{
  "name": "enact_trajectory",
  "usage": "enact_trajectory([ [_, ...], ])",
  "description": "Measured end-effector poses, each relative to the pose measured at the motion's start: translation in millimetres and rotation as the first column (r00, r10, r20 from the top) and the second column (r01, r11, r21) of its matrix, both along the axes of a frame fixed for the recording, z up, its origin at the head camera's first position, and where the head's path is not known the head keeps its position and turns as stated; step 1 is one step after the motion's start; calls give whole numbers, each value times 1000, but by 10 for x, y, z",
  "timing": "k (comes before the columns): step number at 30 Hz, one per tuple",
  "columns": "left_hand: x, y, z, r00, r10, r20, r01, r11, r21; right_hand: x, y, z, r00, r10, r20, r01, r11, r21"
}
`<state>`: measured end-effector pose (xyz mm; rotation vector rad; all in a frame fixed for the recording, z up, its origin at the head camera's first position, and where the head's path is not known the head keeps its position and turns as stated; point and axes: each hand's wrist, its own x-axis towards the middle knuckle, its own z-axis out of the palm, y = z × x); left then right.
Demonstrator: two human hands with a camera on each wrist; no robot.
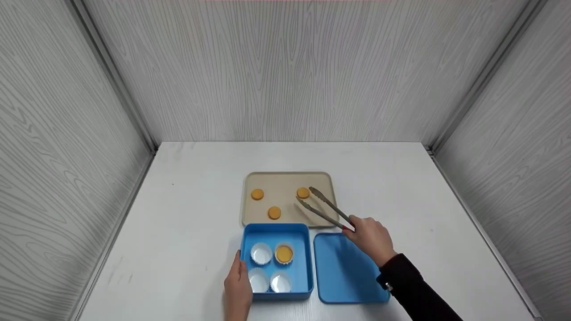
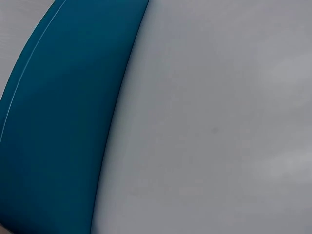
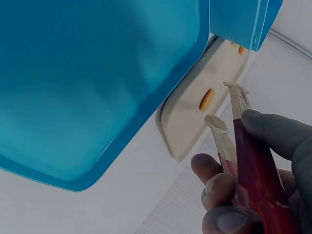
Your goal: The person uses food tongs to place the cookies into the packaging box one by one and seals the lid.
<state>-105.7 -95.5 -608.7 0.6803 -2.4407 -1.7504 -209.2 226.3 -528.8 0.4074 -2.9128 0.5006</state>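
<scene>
My right hand (image 1: 369, 238) grips metal tongs (image 1: 328, 206) with red handles (image 3: 258, 175). The tong tips are spread apart, one to each side of a round golden cookie (image 1: 303, 192) in the head view; contact cannot be told. Two more cookies, a left one (image 1: 257, 194) and a nearer one (image 1: 274, 212), lie on the beige tray (image 1: 285, 180). With straight fingers my left hand (image 1: 237, 285) touches the left wall of a blue box (image 1: 301, 267). Inside are several white paper cups (image 1: 261, 253); the back right one holds a cookie (image 1: 284, 254).
A blue lid (image 1: 350, 272) lies flat to the right of the box, under my right forearm. The tray sits just behind the box on a white table (image 1: 169, 249). Grey wood-grain panels (image 1: 285, 71) enclose the table at the back and both sides.
</scene>
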Motion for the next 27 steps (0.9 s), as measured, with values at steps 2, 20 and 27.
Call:
enact_trajectory([
  [2,-8,15,-8,1000,0,5,0,1000,12,-25,-2,-15,1000,3,-14,-3,1000,-2],
  [20,-37,47,-21,1000,12,-26,-11,1000,27,-156,-44,-109,999,-1,-45,1,1000,6],
  [27,-16,44,-4,999,9,-36,-8,1000,21,-161,-48,-160,994,3,-106,-2,1000,12],
])
